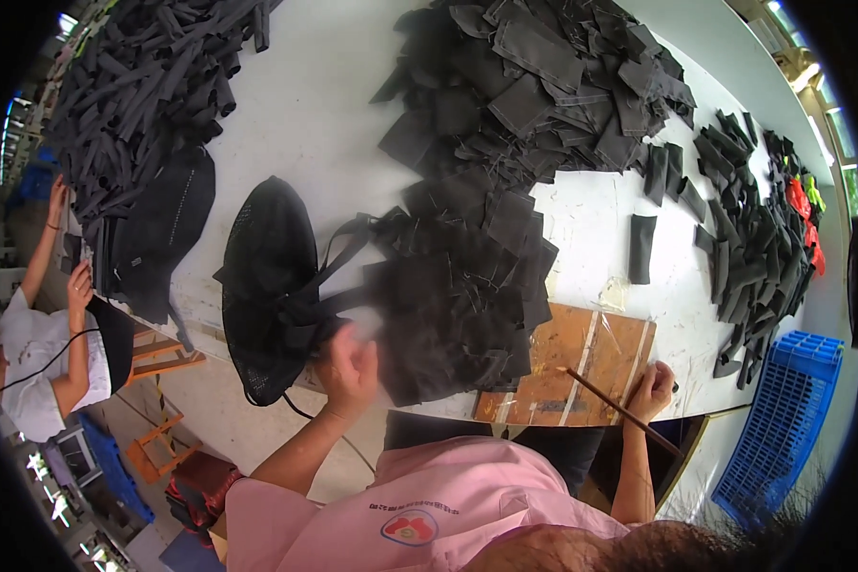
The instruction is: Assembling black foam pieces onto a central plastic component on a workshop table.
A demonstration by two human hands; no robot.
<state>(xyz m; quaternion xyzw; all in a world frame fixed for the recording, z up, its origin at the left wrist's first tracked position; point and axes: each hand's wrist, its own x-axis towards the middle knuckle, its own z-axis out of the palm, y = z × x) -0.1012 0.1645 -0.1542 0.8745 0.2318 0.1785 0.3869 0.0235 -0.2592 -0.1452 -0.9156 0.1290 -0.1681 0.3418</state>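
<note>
My left hand (351, 374) is raised at the table's front edge, between a black oval mesh-covered object (267, 276) with straps and a heap of dark cloth pieces (453, 296). Its fingers look bent but are smeared by motion, and whether they hold anything cannot be made out. Low over the right side of a worn wooden board (553, 357), my right hand (650, 389) has its fingers curled closed. Something small and dark shows at its fingertips. A thin brown stick (596, 391) slants over the board and passes in front of my right wrist; a grip on it is not visible.
A larger pile of dark cloth pieces (553, 86) lies farther back. Dark fabric tubes (148, 86) are heaped far left; folded dark strips (753, 238) spread at right. A blue plastic crate (777, 419) stands by the right edge. Another person (52, 353) works at left.
</note>
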